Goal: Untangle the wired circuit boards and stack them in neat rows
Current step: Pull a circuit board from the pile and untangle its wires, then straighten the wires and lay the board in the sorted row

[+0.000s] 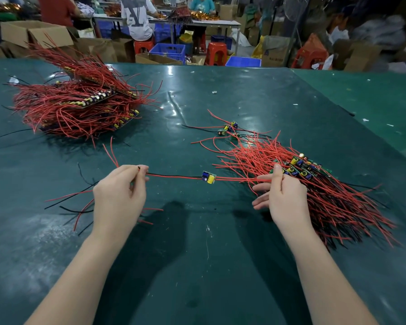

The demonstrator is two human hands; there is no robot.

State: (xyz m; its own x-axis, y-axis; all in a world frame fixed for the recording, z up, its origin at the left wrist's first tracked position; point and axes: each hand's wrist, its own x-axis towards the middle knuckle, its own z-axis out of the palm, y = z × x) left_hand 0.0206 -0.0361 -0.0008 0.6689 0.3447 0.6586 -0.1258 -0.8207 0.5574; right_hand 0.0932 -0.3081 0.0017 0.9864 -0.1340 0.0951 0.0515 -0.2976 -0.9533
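My left hand (118,195) pinches the red and black leads of one circuit board (208,177), strung at centre; my right hand (282,198) pinches its other red wires beside the tangled pile (300,181) at three o'clock. Pulling hard, I judge, could snag neighbouring wires and drag the pile, well apart from the stacked rows (80,106) at ten o'clock.

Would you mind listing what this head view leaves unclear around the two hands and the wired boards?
- Right hand: its grip on the red wires is hidden behind its own back.
- Right pile: lower boards buried under wires.
- Single circuit board: markings too small.
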